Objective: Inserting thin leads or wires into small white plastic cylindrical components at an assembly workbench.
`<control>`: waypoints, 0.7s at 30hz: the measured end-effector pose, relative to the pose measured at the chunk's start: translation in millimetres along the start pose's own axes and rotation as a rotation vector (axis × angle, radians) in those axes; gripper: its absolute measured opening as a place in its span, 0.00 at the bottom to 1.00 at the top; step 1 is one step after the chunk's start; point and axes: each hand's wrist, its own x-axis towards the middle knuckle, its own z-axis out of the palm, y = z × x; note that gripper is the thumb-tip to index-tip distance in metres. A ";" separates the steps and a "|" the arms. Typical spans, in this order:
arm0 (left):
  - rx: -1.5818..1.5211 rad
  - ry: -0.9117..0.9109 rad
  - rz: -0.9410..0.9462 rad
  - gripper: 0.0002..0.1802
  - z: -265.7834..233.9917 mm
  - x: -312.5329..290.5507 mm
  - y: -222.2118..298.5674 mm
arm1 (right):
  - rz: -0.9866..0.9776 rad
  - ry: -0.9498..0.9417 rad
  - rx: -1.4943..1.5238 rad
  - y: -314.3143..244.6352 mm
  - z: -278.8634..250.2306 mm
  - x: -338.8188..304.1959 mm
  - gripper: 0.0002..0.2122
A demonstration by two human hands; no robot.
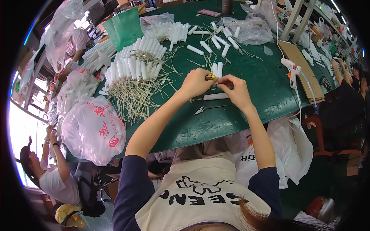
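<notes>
"When you look down from the head camera, what is the left hand [197, 81] doing?"

"It is closed around a small yellow and black tool [210, 77]. Only a bit of the tool pokes out, so I can't tell what kind it is."

"And the right hand [236, 91]?"

"Its thumb and finger bend close together, right beside the left hand. What sits between the tips is too small to see, so I can't tell if it grips anything."

"Where are the white tubes?"

"Two white tubes [219, 69] lie side by side just past the fingertips, on the green table [262, 73]. One more tube [216, 96] lies sideways, nearer the person's tummy. Close to that is a thin dark cord [216, 106] with a pale, pointy end."

"What's over on the left?"

"A big pile of white tubes [127, 69], with lots of thin cream wires [133, 96] spilling from it. A see-through plastic bag [94, 129] with red print sits near the wires."

"And on the right?"

"A white and orange glue gun [293, 71], at the edge of some brown cardboard [308, 82]."

"Anything far back?"

"A pink phone [209, 13], lying flat."
</notes>
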 end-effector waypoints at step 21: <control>-0.124 -0.133 0.058 0.13 -17.7 -8.8 0.4 | 0.034 -0.274 0.069 4.4 -16.7 9.5 0.06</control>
